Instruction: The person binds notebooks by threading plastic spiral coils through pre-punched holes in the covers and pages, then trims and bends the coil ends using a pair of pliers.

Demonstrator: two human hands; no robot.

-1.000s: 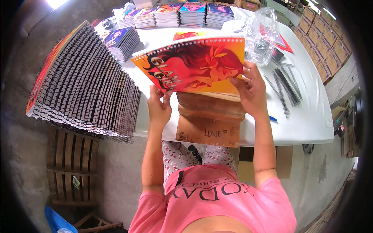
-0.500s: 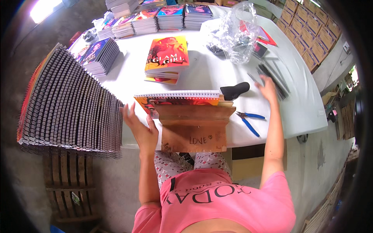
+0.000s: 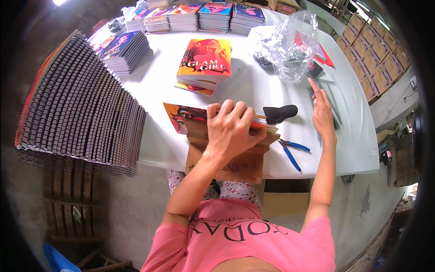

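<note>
A notebook with an orange, red and black cover (image 3: pixel 176 119) stands upright in a brown wooden stand (image 3: pixel 199 154) at the table's near edge. Over its top edge my left hand (image 3: pixel 232 129) is closed, fingers bent across the pages, hiding much of it. Out to the right, my right hand (image 3: pixel 323 113) has its fingers stretched out over several dark spiral binding coils (image 3: pixel 336 115); whether it touches one cannot be seen. Blue-handled pliers (image 3: pixel 292 152) lie between the stand and my right forearm. Just beyond them rests a black, rounded object (image 3: pixel 280 113).
Left of me rises a tall stack of coil-bound notebooks (image 3: pixel 81 109). A small pile with orange covers (image 3: pixel 206 59) lies mid-table, with more notebook stacks (image 3: pixel 215 18) along the far side. Crumpled clear plastic (image 3: pixel 294 50) sits far right. Cardboard boxes (image 3: pixel 374 54) are stacked beyond the table.
My left hand has moved from beside the stand up and right onto the notebook's top edge. My right hand has stayed near the coils, its fingers now straighter.
</note>
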